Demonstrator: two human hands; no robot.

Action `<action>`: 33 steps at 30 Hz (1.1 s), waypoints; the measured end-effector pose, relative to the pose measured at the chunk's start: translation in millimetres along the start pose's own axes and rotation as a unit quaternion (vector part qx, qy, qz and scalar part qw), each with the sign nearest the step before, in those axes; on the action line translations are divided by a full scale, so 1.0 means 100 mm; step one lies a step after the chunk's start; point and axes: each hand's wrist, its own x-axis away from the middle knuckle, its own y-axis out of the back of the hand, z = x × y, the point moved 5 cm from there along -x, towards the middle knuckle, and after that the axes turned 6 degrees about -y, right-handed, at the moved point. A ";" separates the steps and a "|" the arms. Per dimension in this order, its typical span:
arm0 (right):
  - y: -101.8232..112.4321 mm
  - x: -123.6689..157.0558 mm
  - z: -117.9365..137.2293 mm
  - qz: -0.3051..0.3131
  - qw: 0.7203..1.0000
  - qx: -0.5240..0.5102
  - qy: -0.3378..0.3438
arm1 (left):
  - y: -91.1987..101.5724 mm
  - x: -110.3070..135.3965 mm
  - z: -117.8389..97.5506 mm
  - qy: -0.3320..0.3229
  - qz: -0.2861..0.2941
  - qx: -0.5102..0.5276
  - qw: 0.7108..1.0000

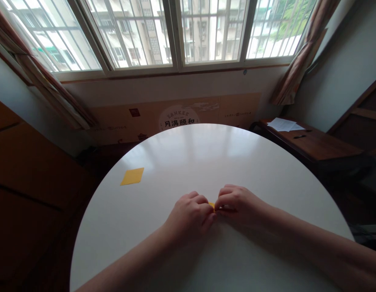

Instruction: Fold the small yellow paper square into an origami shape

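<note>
Near the middle of the round white table (261, 170), my left hand (192, 211) and my right hand (233, 198) meet over a small piece of yellow paper (212, 206). Both hands are closed, with the fingertips pinching the paper from either side. Most of it is hidden behind my fingers, so its shape or folds cannot be made out. A flat yellow square of paper (132, 176) lies apart on the tabletop, farther off to the left of my left hand.
Beyond the table is a barred window (176, 36) with curtains (303, 56) at its sides. A dark wooden bench (322, 142) at the right bears white sheets of paper (284, 124). A brown wooden cabinet (29, 182) stands at the left.
</note>
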 end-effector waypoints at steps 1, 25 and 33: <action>0.01 0.01 -0.01 0.006 1.000 -0.001 0.004 | 0.01 0.01 -0.02 -0.008 0.003 0.005 1.000; 0.11 0.07 0.02 0.143 0.990 -0.022 0.000 | 0.09 0.12 -0.24 -0.077 0.116 0.087 0.986; 0.11 0.04 0.01 0.143 0.986 -0.041 -0.071 | 0.09 0.10 -0.16 -0.062 0.122 0.144 0.980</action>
